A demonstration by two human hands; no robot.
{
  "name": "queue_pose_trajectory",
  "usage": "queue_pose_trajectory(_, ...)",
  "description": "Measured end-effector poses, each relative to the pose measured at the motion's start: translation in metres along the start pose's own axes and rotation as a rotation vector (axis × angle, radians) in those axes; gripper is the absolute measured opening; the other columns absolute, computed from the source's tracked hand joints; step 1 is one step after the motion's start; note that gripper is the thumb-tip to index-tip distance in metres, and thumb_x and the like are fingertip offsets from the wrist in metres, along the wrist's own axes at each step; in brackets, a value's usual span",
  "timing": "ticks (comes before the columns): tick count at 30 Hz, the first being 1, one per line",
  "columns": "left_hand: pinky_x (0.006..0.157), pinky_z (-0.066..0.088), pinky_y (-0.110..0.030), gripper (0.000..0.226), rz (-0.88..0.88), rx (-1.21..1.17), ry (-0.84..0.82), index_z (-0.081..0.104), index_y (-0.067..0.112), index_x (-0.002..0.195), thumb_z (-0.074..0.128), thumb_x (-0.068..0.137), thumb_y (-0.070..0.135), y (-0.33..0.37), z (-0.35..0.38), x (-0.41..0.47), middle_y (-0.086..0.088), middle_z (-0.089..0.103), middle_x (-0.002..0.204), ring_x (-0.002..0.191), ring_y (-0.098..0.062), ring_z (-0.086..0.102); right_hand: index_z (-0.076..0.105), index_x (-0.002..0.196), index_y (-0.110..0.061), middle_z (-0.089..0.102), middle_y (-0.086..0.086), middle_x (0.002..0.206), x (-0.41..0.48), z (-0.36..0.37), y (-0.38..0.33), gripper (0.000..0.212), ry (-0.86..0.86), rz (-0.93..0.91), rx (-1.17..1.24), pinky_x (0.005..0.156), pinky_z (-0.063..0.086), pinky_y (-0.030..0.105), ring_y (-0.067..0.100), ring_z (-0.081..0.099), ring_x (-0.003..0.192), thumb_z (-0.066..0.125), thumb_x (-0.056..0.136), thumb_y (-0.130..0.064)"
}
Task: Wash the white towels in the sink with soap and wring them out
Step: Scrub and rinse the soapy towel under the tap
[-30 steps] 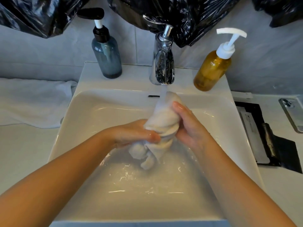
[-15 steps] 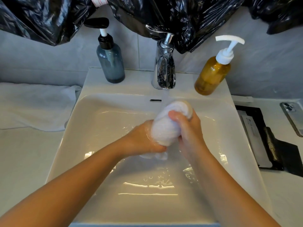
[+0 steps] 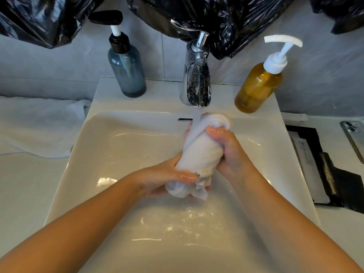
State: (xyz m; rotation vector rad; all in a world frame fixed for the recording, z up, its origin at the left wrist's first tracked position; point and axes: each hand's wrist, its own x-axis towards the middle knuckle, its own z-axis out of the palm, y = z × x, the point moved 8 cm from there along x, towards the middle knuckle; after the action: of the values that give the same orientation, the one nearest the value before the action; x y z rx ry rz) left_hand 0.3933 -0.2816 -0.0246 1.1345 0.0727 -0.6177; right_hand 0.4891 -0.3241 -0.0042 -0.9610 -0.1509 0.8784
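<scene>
A wet white towel [image 3: 201, 152], bunched into a thick roll, stands almost upright over the white sink [image 3: 122, 146]. Water runs from the chrome tap [image 3: 196, 83] onto its upper end. My left hand [image 3: 169, 176] grips the lower end of the roll, thumb across the front. My right hand [image 3: 228, 150] grips the upper part, fingers curled round it from the right. A second white towel [image 3: 37, 125] lies on the counter to the left of the sink.
A grey-blue pump bottle [image 3: 127, 71] stands at the sink's back left and an amber pump bottle [image 3: 258, 85] at the back right. Black plastic [image 3: 226, 20] hangs over the wall behind. A black tray [image 3: 323, 168] and a phone [image 3: 354, 138] lie on the right counter.
The roll has stretched longer between my hands. My right hand slid up toward the tap end, and my left hand dropped lower in the basin, with the towel's bottom end sticking out below it.
</scene>
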Motion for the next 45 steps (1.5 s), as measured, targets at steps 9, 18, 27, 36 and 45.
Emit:
queue_pose_trajectory(9,0.063,0.054,-0.032,0.062,-0.002,0.498,0.536,0.052,0.022,0.122,0.082,0.068,0.025,0.027,-0.018,-0.019,-0.003,0.066,0.101,0.075,-0.018,0.062,0.059,0.125,-0.003,0.067,0.019,0.122,-0.012,-0.009,-0.001,0.099,0.165,0.006,-0.011,0.102,0.051,0.05,0.031,0.063,0.118,0.093,0.049,-0.055)
queue_pose_trajectory(18,0.054,0.051,-0.032,0.046,0.036,0.244,0.241,0.058,0.018,0.116,0.07,0.074,0.002,0.028,0.009,-0.027,-0.019,0.065,0.09,0.064,-0.025,0.061,0.062,0.106,-0.02,0.073,0.011,0.104,-0.011,0.009,-0.006,0.047,-0.041,-0.08,0.068,0.082,0.059,0.047,0.032,0.069,0.107,0.072,0.06,-0.027)
queue_pose_trajectory(27,0.045,0.042,-0.021,0.042,-0.062,0.042,0.053,0.06,0.003,0.095,0.074,0.06,0.018,-0.007,0.002,-0.016,-0.011,0.061,0.076,0.049,-0.015,0.053,0.072,0.087,-0.021,0.069,0.002,0.082,0.002,0.044,0.011,0.034,-0.369,0.061,0.098,0.07,0.053,0.031,0.018,0.066,0.076,0.083,0.06,-0.038)
queue_pose_trajectory(36,0.06,0.055,-0.037,0.022,-0.087,0.444,0.466,0.064,0.025,0.085,0.066,0.064,0.018,0.023,-0.023,-0.017,-0.008,0.059,0.065,0.056,-0.021,0.056,0.055,0.133,-0.008,0.069,0.01,0.116,0.004,-0.01,-0.002,0.084,0.106,-0.006,-0.031,0.079,0.058,0.033,0.021,0.068,0.102,0.087,0.061,-0.037)
queue_pose_trajectory(45,0.062,0.042,-0.033,0.045,0.091,1.186,0.849,0.031,0.02,0.109,0.064,0.08,0.026,0.049,-0.012,-0.04,-0.003,0.06,0.091,0.073,-0.03,0.056,0.06,0.101,-0.009,0.065,0.012,0.093,-0.005,-0.011,0.005,0.05,0.446,-0.019,-0.125,0.077,0.055,0.035,0.025,0.068,0.092,0.083,0.066,-0.035)
